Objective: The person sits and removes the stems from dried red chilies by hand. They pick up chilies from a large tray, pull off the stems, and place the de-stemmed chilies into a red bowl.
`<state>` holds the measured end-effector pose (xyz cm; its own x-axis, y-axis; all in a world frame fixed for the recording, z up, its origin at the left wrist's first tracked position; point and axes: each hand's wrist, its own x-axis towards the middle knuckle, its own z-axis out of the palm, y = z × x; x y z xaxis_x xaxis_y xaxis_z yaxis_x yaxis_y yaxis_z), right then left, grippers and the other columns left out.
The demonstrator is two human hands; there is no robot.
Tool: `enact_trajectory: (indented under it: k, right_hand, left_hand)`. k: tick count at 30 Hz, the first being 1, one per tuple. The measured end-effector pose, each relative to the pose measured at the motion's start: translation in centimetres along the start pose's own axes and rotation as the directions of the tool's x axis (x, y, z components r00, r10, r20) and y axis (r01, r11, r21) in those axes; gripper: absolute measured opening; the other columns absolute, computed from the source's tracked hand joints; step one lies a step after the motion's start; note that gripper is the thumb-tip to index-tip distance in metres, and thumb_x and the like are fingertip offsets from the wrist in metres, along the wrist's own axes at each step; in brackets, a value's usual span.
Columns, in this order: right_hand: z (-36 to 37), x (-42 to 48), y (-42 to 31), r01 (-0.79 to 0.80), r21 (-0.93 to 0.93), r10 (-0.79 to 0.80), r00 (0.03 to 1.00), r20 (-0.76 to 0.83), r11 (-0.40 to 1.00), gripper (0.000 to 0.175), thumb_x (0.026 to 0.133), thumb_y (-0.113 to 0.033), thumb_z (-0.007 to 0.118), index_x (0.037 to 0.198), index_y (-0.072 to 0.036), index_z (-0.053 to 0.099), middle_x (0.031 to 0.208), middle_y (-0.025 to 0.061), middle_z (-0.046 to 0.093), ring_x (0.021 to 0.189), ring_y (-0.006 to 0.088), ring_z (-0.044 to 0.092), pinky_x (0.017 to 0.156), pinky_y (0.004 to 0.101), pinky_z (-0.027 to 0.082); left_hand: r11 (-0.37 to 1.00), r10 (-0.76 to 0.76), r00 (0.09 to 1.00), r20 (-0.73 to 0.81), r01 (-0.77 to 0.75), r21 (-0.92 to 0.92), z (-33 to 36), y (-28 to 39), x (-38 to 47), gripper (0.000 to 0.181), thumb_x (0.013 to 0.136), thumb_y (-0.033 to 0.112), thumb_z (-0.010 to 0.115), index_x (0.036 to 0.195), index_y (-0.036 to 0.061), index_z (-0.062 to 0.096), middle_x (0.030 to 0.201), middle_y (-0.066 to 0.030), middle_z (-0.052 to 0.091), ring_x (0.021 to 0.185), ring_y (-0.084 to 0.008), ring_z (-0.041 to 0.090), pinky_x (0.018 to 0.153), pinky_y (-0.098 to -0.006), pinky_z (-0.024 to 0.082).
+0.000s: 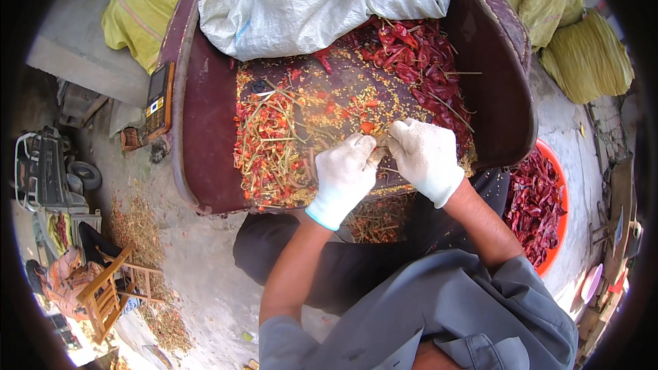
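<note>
My left hand (347, 172) and my right hand (424, 159) wear white knit gloves with soiled fingertips. Their pinched fingers meet over the front of a maroon upholstered seat (205, 128). A speck of red shows between the fingertips, seemingly a dried chilli piece; the fingers hide most of it. Just beyond lies an orange chilli scrap (367, 127) among scattered yellow seeds (360, 90). Stems and chilli caps (267, 149) are heaped left of my left hand. Whole dried red chillies (406, 51) are piled at the seat's back right, reaching down beside my right hand.
A white woven sack (318, 10) covers the seat's back. A keypad phone (159, 100) rests at the left armrest. An orange-red basin (563, 205) of dried chillies stands at right. Yellow sacks (149, 5) lie behind. At lower left are a wooden chair (108, 293) and a person.
</note>
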<state>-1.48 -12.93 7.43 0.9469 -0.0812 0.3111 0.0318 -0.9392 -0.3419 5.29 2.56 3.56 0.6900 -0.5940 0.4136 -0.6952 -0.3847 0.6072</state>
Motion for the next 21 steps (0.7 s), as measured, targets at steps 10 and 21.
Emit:
enact_trajectory:
  k: [10,21]
  right_hand:
    - [-0.2,-0.2,1.4,0.095,0.263,-0.128,0.986,0.11,0.96,0.008,0.086,-0.015,0.065,0.082,-0.009,0.061,0.076,0.0115,0.062,0.072,0.0344,0.064,0.063,0.0437,0.05]
    - [4.5,0.7,2.3,-0.415,0.849,0.389,0.76,0.521,-0.326,0.035,0.102,-0.033,0.056,0.125,-0.006,0.055,0.115,0.0107,0.062,0.104,0.0244,0.062,0.087,0.0373,0.052]
  left_hand:
    - [0.99,0.003,0.984,0.177,0.021,-0.138,-0.3,-0.6,-0.6,0.012,0.088,0.018,0.07,0.087,0.007,0.065,0.076,-0.0125,0.065,0.068,-0.0324,0.066,0.06,-0.0409,0.051]
    - [0.942,-0.12,0.993,0.022,0.121,-0.313,0.4,0.2,-0.8,0.006,0.091,0.011,0.064,0.092,0.0049,0.067,0.07,-0.0062,0.063,0.06,-0.0173,0.062,0.055,-0.0323,0.048]
